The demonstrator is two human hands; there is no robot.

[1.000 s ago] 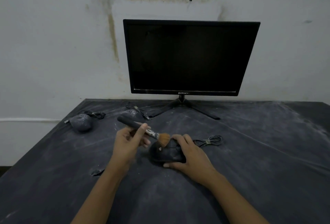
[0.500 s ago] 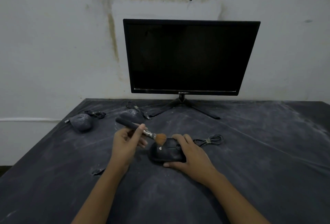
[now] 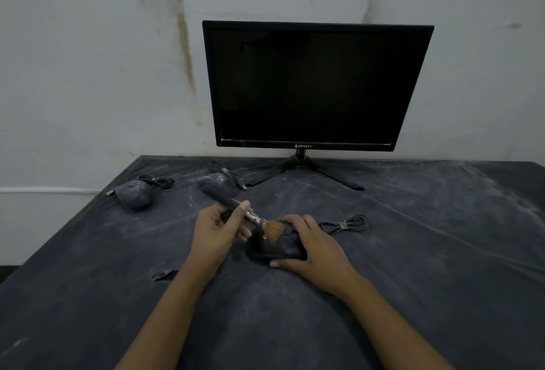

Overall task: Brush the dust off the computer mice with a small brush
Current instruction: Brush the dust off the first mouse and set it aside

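Left hand is clenched round the brush: thumb and fingers pinch the dark handle, which tilts up and away toward the monitor. Right hand grasps the black mouse, fingers curled over its far end and thumb on the near side. I see the orange bristles touching the top of that mouse. It sits on the dark cloth, well in front of the monitor and a bit left of its stand. Its coiled cable lies just beside the right hand, in front of the monitor's stand. A dusty mouse is well to the left of the monitor, near the cloth's edge. A second dusty mouse is just in front of the monitor's lower left corner, partly behind the brush handle. Both are grey with powder, cords bundled beside them. The cloth is streaked with white dust.
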